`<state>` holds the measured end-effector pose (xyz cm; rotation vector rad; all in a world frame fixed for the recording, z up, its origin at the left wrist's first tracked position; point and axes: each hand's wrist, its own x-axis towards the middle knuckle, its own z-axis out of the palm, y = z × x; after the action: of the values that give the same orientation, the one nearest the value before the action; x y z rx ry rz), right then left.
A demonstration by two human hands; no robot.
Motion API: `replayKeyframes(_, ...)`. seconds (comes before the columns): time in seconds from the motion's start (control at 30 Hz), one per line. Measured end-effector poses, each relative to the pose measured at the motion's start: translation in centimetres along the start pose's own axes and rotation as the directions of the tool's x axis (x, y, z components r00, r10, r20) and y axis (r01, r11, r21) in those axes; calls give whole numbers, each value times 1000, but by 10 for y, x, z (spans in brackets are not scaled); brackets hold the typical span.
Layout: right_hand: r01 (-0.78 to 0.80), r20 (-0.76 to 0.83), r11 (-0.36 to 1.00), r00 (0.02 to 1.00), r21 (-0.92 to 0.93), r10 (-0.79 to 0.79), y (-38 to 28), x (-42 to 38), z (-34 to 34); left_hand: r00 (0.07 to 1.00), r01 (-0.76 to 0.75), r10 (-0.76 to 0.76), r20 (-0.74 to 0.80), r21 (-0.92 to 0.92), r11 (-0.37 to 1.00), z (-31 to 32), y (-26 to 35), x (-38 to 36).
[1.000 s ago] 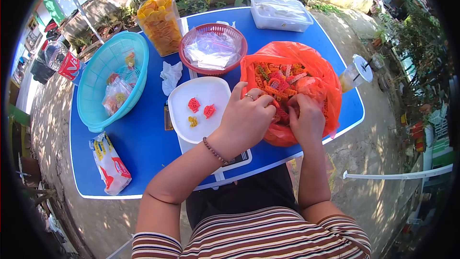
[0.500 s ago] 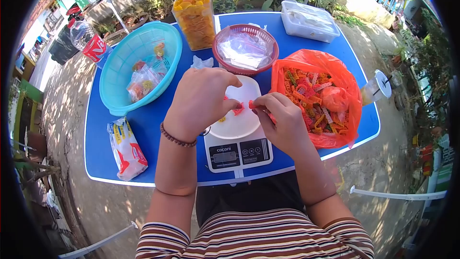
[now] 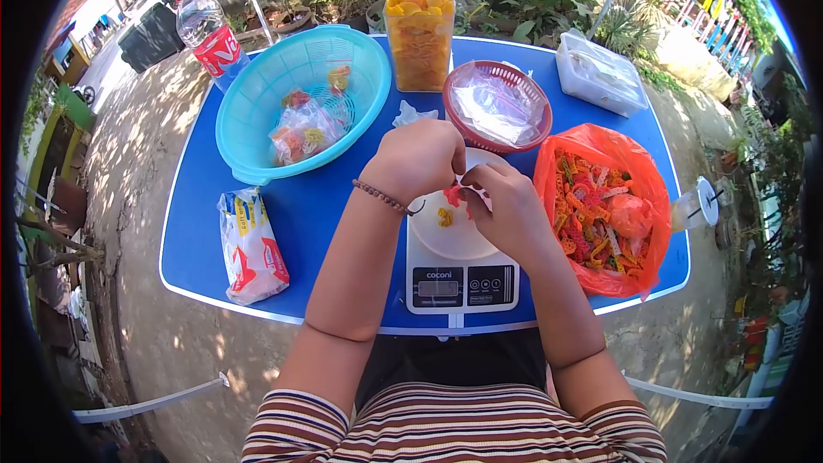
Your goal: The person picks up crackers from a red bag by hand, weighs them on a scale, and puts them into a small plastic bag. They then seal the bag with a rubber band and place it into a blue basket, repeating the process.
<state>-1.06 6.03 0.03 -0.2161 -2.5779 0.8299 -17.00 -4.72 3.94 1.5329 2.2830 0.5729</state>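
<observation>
Over the white plate (image 3: pixel 437 244) of a kitchen scale (image 3: pixel 463 289), both hands meet with their fingers closed. My left hand (image 3: pixel 418 157), with a beaded bracelet at its wrist, has its fingertips beside a small red piece (image 3: pixel 452 196); what they grip is partly hidden. My right hand (image 3: pixel 506 206) pinches at the same spot, and the red piece shows under its fingertips. A small yellow piece (image 3: pixel 445 217) lies on the plate. To the right sits an orange-red plastic bag (image 3: pixel 656 197) full of colourful pieces (image 3: pixel 591 214).
A turquoise basket (image 3: pixel 236 129) holds small filled packets. Behind are a bottle (image 3: pixel 214 39), a tall container of yellow chips (image 3: pixel 420 43), a red basket (image 3: pixel 542 133) of clear bags and a lidded box (image 3: pixel 600 73). A tissue pack (image 3: pixel 251 249) lies left; a cup (image 3: pixel 696 206) stands right.
The view has shifted, so the table objects appear farther right. My hands have come closer together, with their fingertips now meeting over the plate.
</observation>
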Motion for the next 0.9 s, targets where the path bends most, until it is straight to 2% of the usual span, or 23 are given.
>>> replayKeyframes(0.1,104,-211,955,963,-277,-166,0,10,-6,997,12,-12,-78,0,1000,4,-2,5)
replayKeyframes(0.2,-12,-252,872,959,-490,-128,9,13,-7,989,22,-26,-146,-28,999,3,0,9)
replayKeyframes(0.23,-64,-188,872,982,-485,-32,11,14,-9,986,22,-29,-165,-42,999,1,0,10)
replayKeyframes(0.33,-88,-191,929,981,-360,19,21,17,-8,972,-6,-39,-232,-189,982,4,-11,21)
replayKeyframes(0.37,-72,-215,932,977,-356,-7,20,18,-8,985,14,-71,-160,-333,943,3,-15,25)
replayKeyframes(0.43,-39,-263,938,963,-345,-57,14,17,-5,995,78,-98,-2,-591,803,-2,-16,28)
replayKeyframes(0.53,21,-325,910,930,-414,-170,9,17,4,984,151,-161,82,-859,490,-4,-9,28)
replayKeyframes(0.57,55,-293,912,938,-406,-187,9,16,6,992,99,-113,56,-903,418,4,-17,37)
replayKeyframes(0.67,143,-227,912,943,-385,-243,9,12,11,988,-41,-123,-99,-914,404,14,-16,46)
replayKeyframes(0.7,166,-226,909,937,-383,-266,9,11,12,967,-136,-143,-212,-900,414,20,-14,48)
replayKeyframes(0.8,218,-238,909,919,-357,-314,13,7,13,947,-222,-116,-299,-872,437,24,-16,51)
replayKeyframes(0.83,242,-236,903,912,-354,-336,17,5,13,953,-206,-130,-275,-897,390,23,-11,50)
replayKeyframes(0.9,290,-236,903,898,-318,-371,19,3,11,938,-264,-118,-325,-894,361,28,-12,52)
